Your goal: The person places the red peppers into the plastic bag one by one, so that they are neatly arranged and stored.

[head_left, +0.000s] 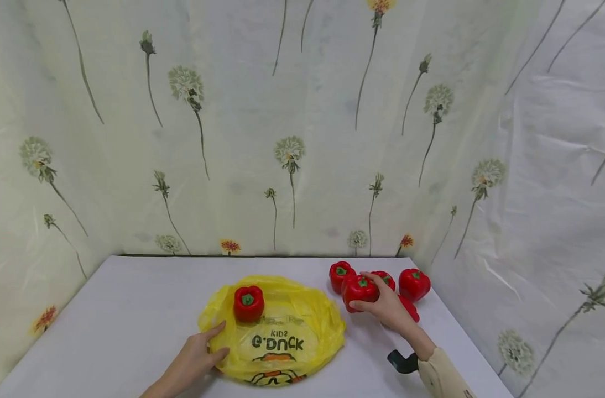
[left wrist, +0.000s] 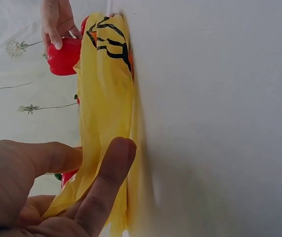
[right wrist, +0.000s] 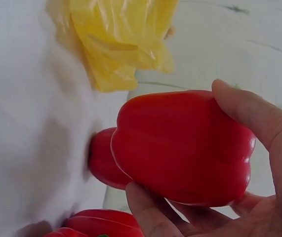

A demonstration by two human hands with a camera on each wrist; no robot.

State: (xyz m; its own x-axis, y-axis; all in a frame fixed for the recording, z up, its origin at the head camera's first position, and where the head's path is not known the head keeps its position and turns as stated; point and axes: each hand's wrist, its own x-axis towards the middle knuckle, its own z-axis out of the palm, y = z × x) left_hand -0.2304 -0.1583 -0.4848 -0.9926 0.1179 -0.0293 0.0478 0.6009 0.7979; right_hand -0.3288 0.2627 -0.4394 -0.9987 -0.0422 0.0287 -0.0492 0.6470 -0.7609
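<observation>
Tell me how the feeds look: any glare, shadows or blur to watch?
Head view: even light, the print on the yellow bag legible; left wrist view: greyer, with a broad, soft-edged shadow on the white table beside the bag; right wrist view: small glints along the edges of the held red pepper, soft shadows on the table, the flowered backdrop slightly soft.

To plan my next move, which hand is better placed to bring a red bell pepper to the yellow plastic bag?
Probably the right hand: it grips a red bell pepper, while the left hand holds the yellow plastic bag.
</observation>
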